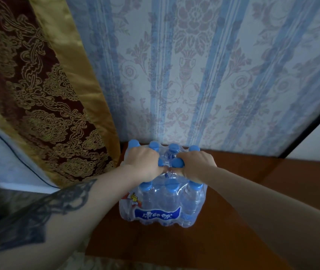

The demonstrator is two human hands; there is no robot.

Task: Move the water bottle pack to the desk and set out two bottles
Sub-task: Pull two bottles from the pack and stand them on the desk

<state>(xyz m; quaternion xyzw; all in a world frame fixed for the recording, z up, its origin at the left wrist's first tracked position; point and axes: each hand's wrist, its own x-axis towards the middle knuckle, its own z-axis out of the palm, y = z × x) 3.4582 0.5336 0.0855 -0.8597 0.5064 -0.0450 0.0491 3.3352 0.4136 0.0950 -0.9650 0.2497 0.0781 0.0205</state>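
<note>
A shrink-wrapped water bottle pack [163, 207] with several clear bottles and blue caps stands on the brown wooden desk [252, 201], close to the wall. A blue label runs across its front. My left hand [142, 162] and my right hand [195, 164] both rest on top of the pack, fingers clenched into the plastic wrap at its middle, the knuckles nearly touching. The wrap bunches up between them. Parts of the middle caps are hidden under my hands.
Blue striped floral wallpaper [204, 75] rises right behind the desk. A dark red and gold curtain [44, 90] hangs at the left, touching the desk's left edge. A dark frame edge [311, 125] slants at the right. Bare desk surface lies right of the pack.
</note>
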